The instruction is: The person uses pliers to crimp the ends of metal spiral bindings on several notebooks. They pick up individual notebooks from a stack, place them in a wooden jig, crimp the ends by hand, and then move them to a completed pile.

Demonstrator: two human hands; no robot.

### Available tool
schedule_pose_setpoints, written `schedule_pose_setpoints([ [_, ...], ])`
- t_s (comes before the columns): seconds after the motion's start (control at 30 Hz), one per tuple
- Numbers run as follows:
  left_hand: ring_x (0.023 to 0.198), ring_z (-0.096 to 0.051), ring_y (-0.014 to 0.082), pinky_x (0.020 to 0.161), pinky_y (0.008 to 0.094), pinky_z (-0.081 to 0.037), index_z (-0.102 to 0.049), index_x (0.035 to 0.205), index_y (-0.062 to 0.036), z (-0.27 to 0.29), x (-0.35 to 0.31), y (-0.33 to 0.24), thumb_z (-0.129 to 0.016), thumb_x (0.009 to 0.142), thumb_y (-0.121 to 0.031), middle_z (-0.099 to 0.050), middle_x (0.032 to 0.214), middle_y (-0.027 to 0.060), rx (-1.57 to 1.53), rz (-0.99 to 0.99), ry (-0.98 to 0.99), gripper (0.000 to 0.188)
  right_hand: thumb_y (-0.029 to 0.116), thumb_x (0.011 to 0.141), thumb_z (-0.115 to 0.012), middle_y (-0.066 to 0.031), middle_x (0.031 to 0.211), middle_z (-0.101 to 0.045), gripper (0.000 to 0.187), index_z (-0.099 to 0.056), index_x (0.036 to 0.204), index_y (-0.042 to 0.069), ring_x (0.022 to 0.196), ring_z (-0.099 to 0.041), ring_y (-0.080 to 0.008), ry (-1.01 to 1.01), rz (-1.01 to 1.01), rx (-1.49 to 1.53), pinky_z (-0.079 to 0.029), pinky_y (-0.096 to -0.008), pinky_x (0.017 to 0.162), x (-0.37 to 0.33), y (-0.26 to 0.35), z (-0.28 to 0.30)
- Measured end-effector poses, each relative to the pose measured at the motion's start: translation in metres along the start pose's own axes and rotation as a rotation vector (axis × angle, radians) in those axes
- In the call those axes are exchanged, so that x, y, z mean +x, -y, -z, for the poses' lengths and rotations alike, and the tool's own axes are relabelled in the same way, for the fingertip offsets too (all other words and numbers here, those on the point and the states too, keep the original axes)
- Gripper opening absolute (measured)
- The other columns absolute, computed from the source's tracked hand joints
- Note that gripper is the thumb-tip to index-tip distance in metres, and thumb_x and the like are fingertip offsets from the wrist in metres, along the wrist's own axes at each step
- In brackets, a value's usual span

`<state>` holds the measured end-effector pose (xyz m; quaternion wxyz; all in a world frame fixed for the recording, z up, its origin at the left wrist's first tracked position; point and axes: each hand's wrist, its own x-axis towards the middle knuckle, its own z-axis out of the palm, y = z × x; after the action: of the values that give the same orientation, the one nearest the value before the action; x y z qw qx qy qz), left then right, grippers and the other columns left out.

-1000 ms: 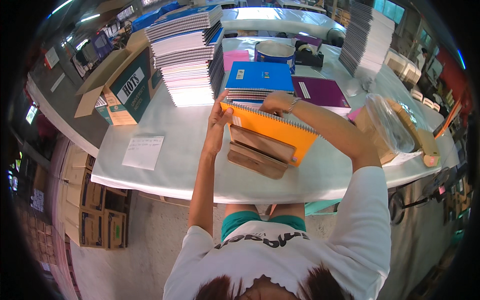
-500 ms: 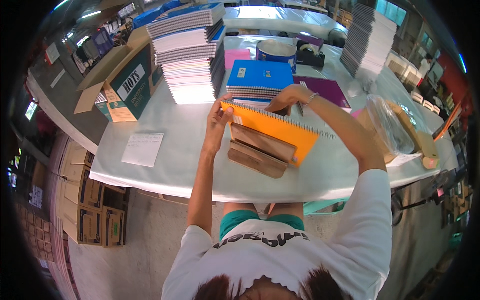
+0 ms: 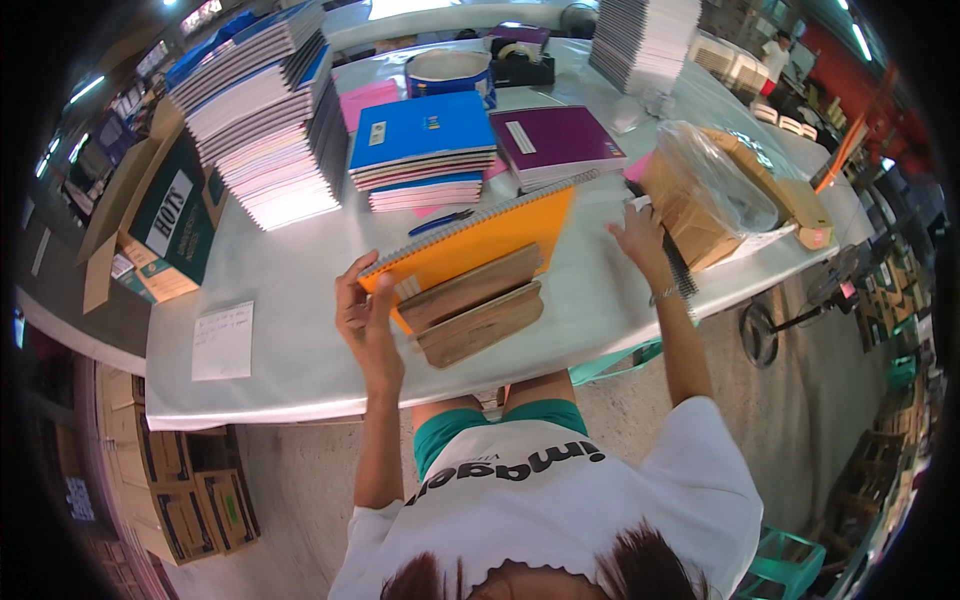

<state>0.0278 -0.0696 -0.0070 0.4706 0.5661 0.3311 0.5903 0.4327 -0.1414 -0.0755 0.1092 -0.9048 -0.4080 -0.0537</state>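
Observation:
An orange spiral-bound notebook point(image 3: 480, 245) stands on its long edge, tilted back in a wooden stand point(image 3: 480, 325) with its wire binding along the top. My left hand point(image 3: 368, 315) grips its left end, thumb on the front cover and fingers behind. Out to the right, my right hand point(image 3: 640, 240) is over the table with its thumb spread away from the fingers. Its fingertips are at a small white thing point(image 3: 638, 203), too small to name. A dark ridged strip point(image 3: 679, 268) lies beside the wrist. Behind the notebook lies a blue pen point(image 3: 440, 222).
Blue notebooks point(image 3: 425, 130) and purple notebooks point(image 3: 560, 140) lie in piles behind. A tall notebook stack point(image 3: 275, 130) rises at left, another point(image 3: 645, 45) at far right. Cardboard boxes point(image 3: 170, 235) point(image 3: 700, 220) flank the table. A handwritten sheet point(image 3: 222, 340) lies front left.
My right hand has left the back of the orange notebook and moved right, toward the cardboard box. The notebook now slants the other way, my left hand still on it. My view has shifted right.

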Motion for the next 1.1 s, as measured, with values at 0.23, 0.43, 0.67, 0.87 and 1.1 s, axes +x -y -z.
schedule_pose_setpoints([
  [0.23,0.091,-0.053,0.011,0.085,0.025,-0.045,-0.057,0.125,-0.0022,0.004,0.006,-0.014,-0.067,0.091,-0.019,-0.058,0.102,0.0053,0.017,-0.039,0.083,0.039,0.027,0.083,-0.069,-0.0161,0.117,-0.051,0.041,-0.059,0.121,0.014,0.114,-0.046,-0.0372,-0.297,0.046,0.199,-0.039,-0.0521,0.087,-0.031,-0.014,-0.028],
  [0.43,0.093,-0.055,0.013,0.087,0.0271,-0.045,-0.062,0.101,0.0005,0.023,-0.001,-0.016,-0.069,0.089,-0.01,-0.058,0.098,0.0046,0.112,-0.09,0.107,0.017,0.022,0.088,-0.066,-0.0138,0.114,-0.056,0.028,-0.064,0.114,0.013,0.105,-0.053,-0.0325,-0.249,0.289,0.468,-0.042,-0.0472,0.088,-0.011,0.063,-0.021],
  [0.67,0.098,-0.059,0.0204,0.088,0.032,-0.047,-0.064,0.095,-0.002,0.023,-0.019,-0.013,-0.074,0.078,0.0,-0.062,0.101,0.0095,0.126,-0.152,0.218,0.02,0.02,0.09,-0.065,-0.0115,0.096,-0.066,0.023,-0.069,0.105,0.004,0.088,-0.063,-0.0215,0.272,0.637,1.013,-0.051,-0.034,0.078,0.033,0.126,-0.001],
  [0.87,0.098,-0.059,0.0247,0.089,0.037,-0.047,-0.062,0.093,-0.002,0.033,-0.021,-0.013,-0.073,0.079,-0.005,-0.06,0.099,0.0112,0.203,-0.212,0.116,0.018,0.021,0.082,-0.073,-0.0124,0.115,-0.057,0.041,-0.064,0.121,0.012,0.103,-0.054,-0.0254,0.281,1.332,0.641,-0.044,-0.0337,0.091,0.047,0.194,-0.034],
  [1.1,0.098,-0.06,0.0235,0.088,0.0372,-0.049,-0.063,0.097,-0.0041,0.021,-0.011,-0.005,-0.071,0.082,-0.004,-0.059,0.101,0.0105,0.147,-0.213,0.11,0.017,0.019,0.09,-0.061,-0.0106,0.094,-0.056,0.015,-0.065,0.1,0.009,0.099,-0.056,-0.0264,0.535,1.101,0.573,-0.045,-0.0359,0.086,0.046,0.158,-0.026],
])
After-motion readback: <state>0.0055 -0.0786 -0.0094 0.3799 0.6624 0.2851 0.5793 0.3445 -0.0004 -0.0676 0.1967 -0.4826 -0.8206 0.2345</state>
